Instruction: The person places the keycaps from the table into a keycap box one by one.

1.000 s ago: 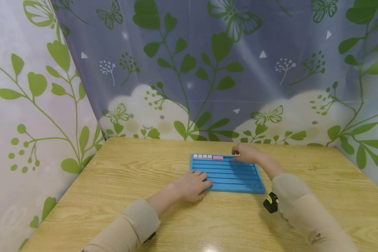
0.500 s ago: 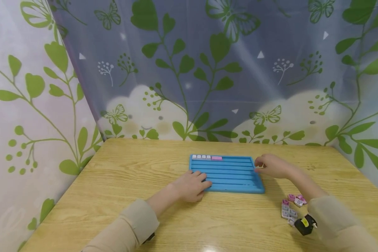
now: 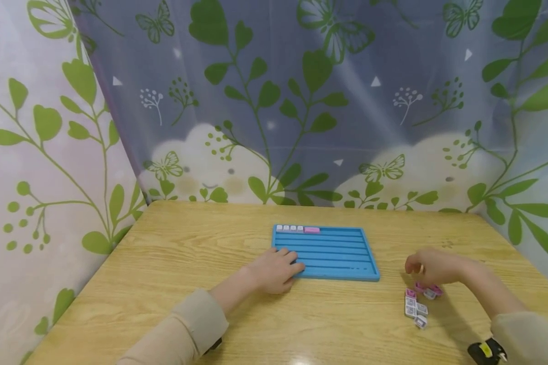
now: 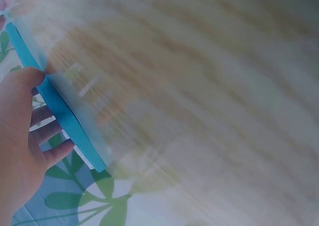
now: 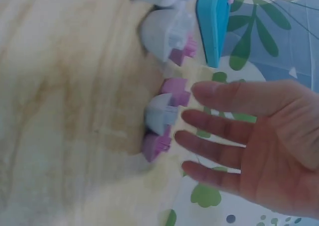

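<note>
A blue ridged tray [image 3: 326, 253] lies flat on the table, with several white keycaps [image 3: 289, 228] and one long pink keycap [image 3: 312, 230] along its back row, at the left. My left hand [image 3: 274, 271] grips the tray's front left corner; in the left wrist view the thumb is at the tray's side and the fingers reach past its edge. To the right of the tray, my right hand [image 3: 438, 266] hovers just above a loose group of white and pink keycaps [image 3: 411, 305]. Its fingers [image 5: 214, 149] are spread and hold nothing, with tips close to a pink keycap [image 5: 174, 90].
The wooden table [image 3: 201, 233] runs back to a patterned cloth [image 3: 255, 101] with leaves and butterflies, and another cloth hangs at the left. A black wrist camera [image 3: 486, 351] sits under the right sleeve.
My right hand has moved from the tray's back row to the right and nearer, over the loose keycaps, which have come into view. My left hand has stayed on the tray's corner.
</note>
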Available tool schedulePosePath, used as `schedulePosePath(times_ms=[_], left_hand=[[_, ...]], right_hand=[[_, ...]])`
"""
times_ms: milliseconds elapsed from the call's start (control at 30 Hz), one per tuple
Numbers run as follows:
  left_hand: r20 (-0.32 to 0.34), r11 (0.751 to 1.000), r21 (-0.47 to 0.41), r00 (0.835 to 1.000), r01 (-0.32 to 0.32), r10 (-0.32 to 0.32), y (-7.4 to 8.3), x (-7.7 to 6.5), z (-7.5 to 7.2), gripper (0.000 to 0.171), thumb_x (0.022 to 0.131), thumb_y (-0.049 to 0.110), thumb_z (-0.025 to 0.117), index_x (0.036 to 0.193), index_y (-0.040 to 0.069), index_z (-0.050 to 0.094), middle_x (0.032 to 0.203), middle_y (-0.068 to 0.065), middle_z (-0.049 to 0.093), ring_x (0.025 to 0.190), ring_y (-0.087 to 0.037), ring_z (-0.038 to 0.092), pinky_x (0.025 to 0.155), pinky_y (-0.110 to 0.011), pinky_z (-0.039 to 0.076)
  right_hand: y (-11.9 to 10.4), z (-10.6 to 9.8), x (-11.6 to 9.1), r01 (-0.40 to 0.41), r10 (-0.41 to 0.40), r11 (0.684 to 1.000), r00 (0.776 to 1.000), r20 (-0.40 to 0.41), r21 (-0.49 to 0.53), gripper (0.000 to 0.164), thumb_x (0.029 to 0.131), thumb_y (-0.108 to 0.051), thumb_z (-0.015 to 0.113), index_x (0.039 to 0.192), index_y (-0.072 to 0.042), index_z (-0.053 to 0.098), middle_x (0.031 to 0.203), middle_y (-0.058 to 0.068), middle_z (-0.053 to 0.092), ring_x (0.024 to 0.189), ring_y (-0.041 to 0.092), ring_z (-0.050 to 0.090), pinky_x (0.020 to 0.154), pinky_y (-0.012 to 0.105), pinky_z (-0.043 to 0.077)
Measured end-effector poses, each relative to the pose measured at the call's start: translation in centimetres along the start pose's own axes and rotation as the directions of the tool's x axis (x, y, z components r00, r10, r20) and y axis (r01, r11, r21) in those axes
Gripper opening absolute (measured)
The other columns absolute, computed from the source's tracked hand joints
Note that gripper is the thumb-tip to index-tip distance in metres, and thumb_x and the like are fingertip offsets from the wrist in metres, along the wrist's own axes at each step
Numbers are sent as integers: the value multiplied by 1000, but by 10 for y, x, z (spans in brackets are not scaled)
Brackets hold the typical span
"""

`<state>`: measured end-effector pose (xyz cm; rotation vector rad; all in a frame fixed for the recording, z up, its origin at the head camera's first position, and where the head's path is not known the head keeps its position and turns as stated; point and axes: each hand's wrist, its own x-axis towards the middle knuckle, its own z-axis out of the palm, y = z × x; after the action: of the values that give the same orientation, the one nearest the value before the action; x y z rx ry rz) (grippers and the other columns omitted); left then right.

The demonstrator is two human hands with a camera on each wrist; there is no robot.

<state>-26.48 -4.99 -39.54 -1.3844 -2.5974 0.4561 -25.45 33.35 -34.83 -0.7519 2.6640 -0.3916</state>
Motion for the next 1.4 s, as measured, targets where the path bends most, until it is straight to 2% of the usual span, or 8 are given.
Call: schedulePosePath(times_ms=[100, 200, 300, 533, 700, 900, 1133, 1400], left_hand=[[-1, 1000, 2, 1000, -5, 5, 0, 1, 0, 34, 96, 33, 44, 128, 22, 51, 110, 0, 53, 99, -17, 51, 81, -33, 44], [5, 1000, 0, 1000, -12, 12, 1, 2, 0, 35, 96, 33, 43, 129, 22, 51, 110, 0, 52, 99, -17, 51, 81, -34, 44], [14, 1000, -5, 1000, -15, 15, 2, 3, 2, 35, 96, 33, 43, 129, 22, 50, 111, -1, 52, 100, -17, 50, 82, -34, 44], [16, 1000, -6, 1000, -11, 11, 4, 3, 3, 35, 96, 33, 43, 129, 23, 50, 112, 0, 52, 102, -17, 50, 84, -35, 44], [18, 1000, 2, 1000, -13, 13, 5, 2, 2, 34, 97, 33, 43, 128, 23, 50, 111, 0, 52, 101, -17, 50, 82, -33, 44], [26, 1000, -1, 1000, -13, 13, 5, 2, 3, 35, 97, 33, 43, 130, 23, 49, 113, 0, 52, 103, -17, 50, 83, -34, 44], [34, 1000, -6, 999, -10, 10, 6, 2, 5, 35, 97, 33, 43, 130, 23, 49, 114, 0, 52, 103, -17, 50, 84, -34, 43], [10, 1000, -14, 1000, 8, -8, 2, 1, 1, 34, 96, 32, 45, 129, 22, 50, 113, -1, 53, 104, -18, 51, 85, -35, 43]], right_hand=[[2, 4, -4, -56, 54, 997, 998, 28, 53, 34, 72, 6, 63, 105, -3, 59, 97, 17, 57, 64, 15, 50, 51, 26, 41], [3, 10, -5, -83, 81, 994, 996, 31, 72, 40, 70, 6, 67, 107, -5, 57, 94, 16, 54, 60, 14, 41, 48, 24, 35], [5, 14, -4, -62, 61, 997, 998, 21, 49, 35, 70, 2, 70, 101, -8, 58, 89, 9, 51, 69, 16, 44, 53, 26, 38], [7, 21, -2, 50, -50, 999, 999, -16, 18, 18, 74, 3, 65, 81, -12, 57, 75, -3, 51, 62, 6, 44, 54, 27, 39], [7, 23, -1, 36, -38, 999, 997, -69, -27, 18, 74, 3, 65, 75, -12, 56, 70, -6, 47, 59, 5, 41, 53, 26, 37], [5, 20, 4, 31, -42, 997, 986, -161, -70, 15, 75, 4, 62, 76, -10, 55, 72, -4, 49, 64, 8, 41, 56, 28, 38], [-10, 14, 16, 32, -39, 999, 962, -270, -29, 13, 79, 0, 65, 92, 0, 61, 83, 2, 59, 71, 15, 55, 60, 32, 46], [-38, -9, 32, -4, 58, 992, 902, -428, 125, 17, 85, -6, 62, 98, 5, 60, 86, 8, 62, 79, 24, 59, 64, 36, 48]])
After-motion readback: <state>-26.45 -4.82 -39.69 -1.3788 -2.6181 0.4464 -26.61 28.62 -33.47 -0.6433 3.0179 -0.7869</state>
